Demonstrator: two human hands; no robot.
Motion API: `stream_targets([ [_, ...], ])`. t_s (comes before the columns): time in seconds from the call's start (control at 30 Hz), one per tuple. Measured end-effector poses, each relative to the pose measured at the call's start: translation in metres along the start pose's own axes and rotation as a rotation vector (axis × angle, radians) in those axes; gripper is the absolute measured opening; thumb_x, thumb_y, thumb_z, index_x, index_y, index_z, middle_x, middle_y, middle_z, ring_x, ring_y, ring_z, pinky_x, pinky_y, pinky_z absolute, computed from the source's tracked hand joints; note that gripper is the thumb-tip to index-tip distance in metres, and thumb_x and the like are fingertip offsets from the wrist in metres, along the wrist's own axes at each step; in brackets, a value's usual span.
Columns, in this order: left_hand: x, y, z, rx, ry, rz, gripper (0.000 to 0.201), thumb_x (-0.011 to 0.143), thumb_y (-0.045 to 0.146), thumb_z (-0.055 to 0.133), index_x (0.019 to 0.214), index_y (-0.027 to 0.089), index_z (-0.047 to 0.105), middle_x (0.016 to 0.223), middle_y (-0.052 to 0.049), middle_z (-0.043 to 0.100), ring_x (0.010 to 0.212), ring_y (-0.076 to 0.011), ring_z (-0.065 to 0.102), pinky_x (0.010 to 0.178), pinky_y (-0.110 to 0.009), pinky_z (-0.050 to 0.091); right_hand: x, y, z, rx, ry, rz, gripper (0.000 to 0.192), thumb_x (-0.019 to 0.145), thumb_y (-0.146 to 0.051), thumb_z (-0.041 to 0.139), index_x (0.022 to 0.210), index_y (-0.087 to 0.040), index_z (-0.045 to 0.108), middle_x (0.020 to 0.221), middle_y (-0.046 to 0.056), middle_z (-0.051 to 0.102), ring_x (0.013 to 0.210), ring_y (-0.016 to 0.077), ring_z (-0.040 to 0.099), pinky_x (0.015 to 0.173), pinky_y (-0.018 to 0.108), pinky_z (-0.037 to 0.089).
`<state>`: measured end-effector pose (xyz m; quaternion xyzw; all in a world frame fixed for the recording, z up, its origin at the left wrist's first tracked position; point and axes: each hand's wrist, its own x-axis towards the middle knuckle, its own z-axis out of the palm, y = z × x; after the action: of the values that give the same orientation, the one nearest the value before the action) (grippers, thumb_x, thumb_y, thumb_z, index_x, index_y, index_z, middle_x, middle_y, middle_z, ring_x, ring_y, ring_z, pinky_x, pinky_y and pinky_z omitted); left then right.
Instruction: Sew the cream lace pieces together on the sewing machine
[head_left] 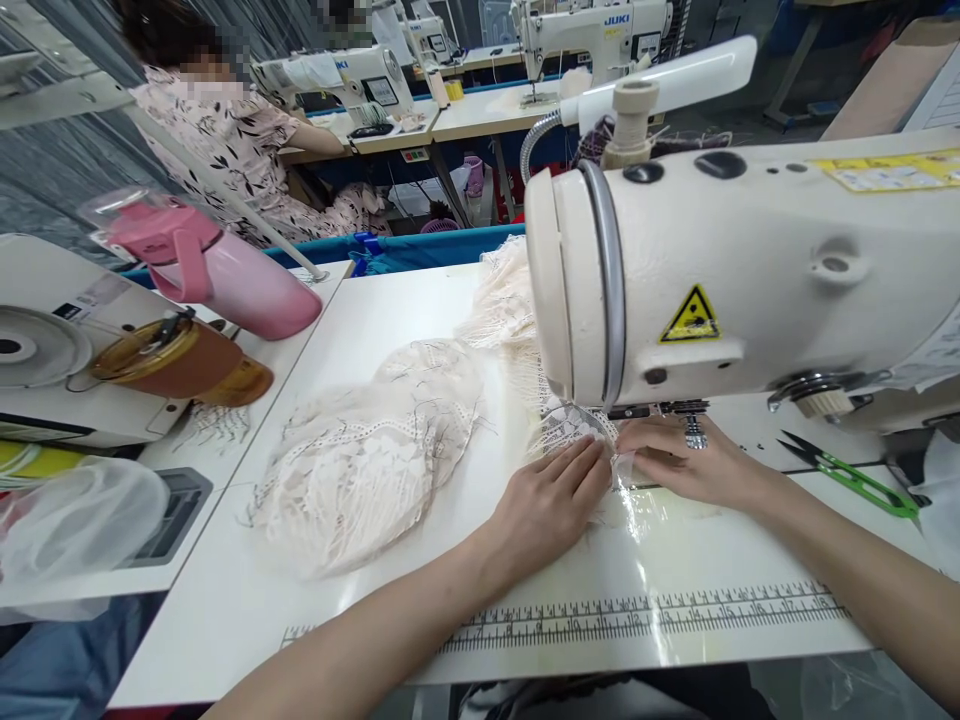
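Note:
My left hand (551,495) lies flat on a piece of cream lace fabric (574,428), pressing it to the white table (390,300) just under the head of the sewing machine (750,270). My right hand (686,462) pinches the same lace piece from the right, close to the presser foot (694,430). A loose pile of lace pieces (360,460) sits to the left of my left hand. More lace (506,295) is bunched behind the machine head.
Green thread snips (855,475) lie on the right. A pink bottle (217,270) and a brown bottle (180,360) lie at the left beside a machine unit (45,340). A printed ruler (645,612) runs along the front edge. A person in a patterned top (232,140) sits at other machines behind.

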<state>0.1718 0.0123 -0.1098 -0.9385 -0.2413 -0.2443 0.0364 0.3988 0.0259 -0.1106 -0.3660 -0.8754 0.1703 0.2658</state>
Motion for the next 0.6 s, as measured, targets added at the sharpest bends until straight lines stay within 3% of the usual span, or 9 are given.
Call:
stream_targets([
  [0.17,-0.001,-0.001,0.000,0.008,-0.029,-0.005,0.025,0.089,0.009,0.039,0.105,0.008,0.057,0.119,-0.013,0.065,0.117,-0.0230,0.058,0.094,-0.035,0.054,-0.001,0.001,0.002,-0.014,0.017,-0.028,0.016,0.090,-0.019,0.050,0.098,-0.026,0.062,0.097,-0.001,0.070,0.089,0.0134,0.065,0.080,0.027,0.051],
  [0.33,-0.004,-0.003,-0.001,-0.022,-0.047,-0.064,0.017,0.082,0.011,0.045,0.095,0.011,0.057,0.121,-0.015,0.063,0.118,-0.0241,0.057,0.095,-0.036,0.053,0.001,-0.004,0.008,-0.037,0.021,-0.172,0.014,0.090,-0.017,0.053,0.098,-0.021,0.063,0.096,0.002,0.069,0.098,0.0141,0.063,0.090,0.030,0.050],
  [0.6,-0.006,-0.007,-0.004,-0.009,-0.078,-0.188,0.018,0.075,0.009,0.049,0.091,0.015,0.054,0.120,-0.014,0.063,0.111,-0.0222,0.062,0.091,-0.033,0.055,0.006,-0.010,0.020,-0.172,0.104,-0.255,0.015,0.089,-0.017,0.054,0.096,-0.022,0.066,0.093,0.001,0.071,0.093,0.0155,0.064,0.089,0.034,0.050],
])
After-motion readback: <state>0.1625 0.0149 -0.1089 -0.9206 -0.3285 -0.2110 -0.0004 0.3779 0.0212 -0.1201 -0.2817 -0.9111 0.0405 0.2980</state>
